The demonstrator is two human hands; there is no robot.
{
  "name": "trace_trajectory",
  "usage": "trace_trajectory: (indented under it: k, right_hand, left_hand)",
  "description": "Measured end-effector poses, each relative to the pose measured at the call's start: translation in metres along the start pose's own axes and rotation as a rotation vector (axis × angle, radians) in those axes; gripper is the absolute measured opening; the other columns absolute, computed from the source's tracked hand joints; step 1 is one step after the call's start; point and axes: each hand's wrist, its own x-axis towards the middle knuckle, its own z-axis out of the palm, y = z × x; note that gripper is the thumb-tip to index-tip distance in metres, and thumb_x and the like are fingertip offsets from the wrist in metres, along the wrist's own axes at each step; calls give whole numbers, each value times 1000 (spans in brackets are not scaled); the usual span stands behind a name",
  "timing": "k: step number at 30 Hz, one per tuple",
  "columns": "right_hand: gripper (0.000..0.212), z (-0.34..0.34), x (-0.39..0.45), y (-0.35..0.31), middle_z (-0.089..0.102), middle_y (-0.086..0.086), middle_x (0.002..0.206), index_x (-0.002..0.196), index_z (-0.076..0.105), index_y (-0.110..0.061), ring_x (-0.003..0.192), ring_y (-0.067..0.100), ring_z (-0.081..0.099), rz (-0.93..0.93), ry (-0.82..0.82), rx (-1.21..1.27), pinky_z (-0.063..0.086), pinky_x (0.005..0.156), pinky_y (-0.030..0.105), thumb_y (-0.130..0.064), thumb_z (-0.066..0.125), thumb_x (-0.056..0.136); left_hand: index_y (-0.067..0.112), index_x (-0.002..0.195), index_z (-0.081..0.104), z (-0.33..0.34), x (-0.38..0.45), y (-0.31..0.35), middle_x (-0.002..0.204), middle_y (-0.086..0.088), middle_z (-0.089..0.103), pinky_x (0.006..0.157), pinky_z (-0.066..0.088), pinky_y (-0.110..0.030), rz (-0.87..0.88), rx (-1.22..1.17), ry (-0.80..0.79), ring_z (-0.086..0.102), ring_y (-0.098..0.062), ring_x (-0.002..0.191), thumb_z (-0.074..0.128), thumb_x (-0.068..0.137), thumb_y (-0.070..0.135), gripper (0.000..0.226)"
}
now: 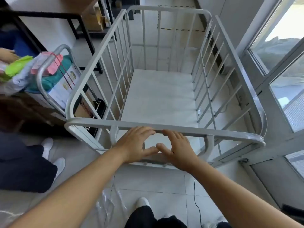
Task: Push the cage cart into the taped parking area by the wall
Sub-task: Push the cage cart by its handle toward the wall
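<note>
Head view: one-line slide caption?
Both hands, left hand and right hand, open on the empty cage cart top rail, taped floor area ahead.

White-painted tubular steel cage cart (pixel 162 89): upright on grey floor tiles, four barred sides with rounded top corners, flat white deck, nothing loaded. Long axis runs away from the camera (right side close along the glazed wall). Black-and-yellow striped floor tape (pixel 182 29) of the parking area lies beyond the cart's far end, seen through the bars; cart is short of it.
</note>
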Motion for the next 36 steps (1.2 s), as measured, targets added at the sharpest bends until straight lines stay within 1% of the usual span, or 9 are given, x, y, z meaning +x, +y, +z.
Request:
trace_trajectory:
  k: [2,4,8,11,14,24,27,31,36]
  right_hand:
    - [87,3,-5,3,48,-3,140,142,40,-22,131,18,41,-66,-20,-119,28,108,31,-73,17,75]
    - [86,7,-11,7,50,-3,137,140,41,-22,127,19,43,-104,-52,-202,31,107,32,-74,18,75]
    - [66,11,-14,13,55,-2,128,133,46,-22,121,20,48,-120,-79,-292,36,101,32,-68,44,85]
    - [54,8,-16,17,63,0,111,115,54,-21,99,21,59,-99,-115,-406,45,81,33,-67,44,87]
    - [57,7,-15,18,67,3,100,104,54,-17,87,25,63,-76,-137,-475,48,72,35,-70,40,87]
    - [58,9,6,19,67,2,97,96,55,-18,80,23,60,-43,-125,-503,40,66,31,-72,40,84]
    - [52,3,24,18,68,2,97,87,48,-20,87,25,64,-23,-127,-497,37,65,30,-72,42,84]
    - [60,-7,51,15,68,2,95,97,58,-17,85,23,65,-27,-104,-525,40,66,31,-73,40,84]
    - [59,-14,92,16,69,1,92,94,59,-18,84,25,65,-8,-47,-525,40,64,31,-73,42,83]
  left_hand:
    - [23,140,44,3,-5,-2,145,6,39,110,22,-28,8,84,-6,31,-12,133,29,73,80,88]
    - [24,137,47,11,-13,-8,142,7,41,110,23,-28,-6,128,-15,32,-11,132,39,76,79,83]
    - [26,122,56,21,-18,-14,125,9,52,104,28,-29,-14,275,-96,43,-12,120,51,80,72,63]
    - [24,101,58,18,-16,-9,101,6,62,81,40,-32,-58,343,-179,56,-18,97,50,80,72,53]
    - [21,97,54,17,-14,-7,96,1,65,65,36,-31,-90,383,-242,60,-22,89,48,81,72,53]
    - [22,98,53,13,8,-24,98,-2,67,67,40,-32,-47,459,-283,63,-24,88,42,83,73,54]
    - [19,99,54,9,26,-35,98,-4,67,67,40,-32,-21,464,-262,63,-26,89,40,82,76,61]
    - [19,102,56,-2,52,-51,98,-4,68,67,40,-32,-2,446,-242,63,-26,90,39,81,77,64]
    - [20,101,56,-21,84,-69,96,-4,67,65,38,-31,-1,429,-246,62,-25,87,40,82,76,61]
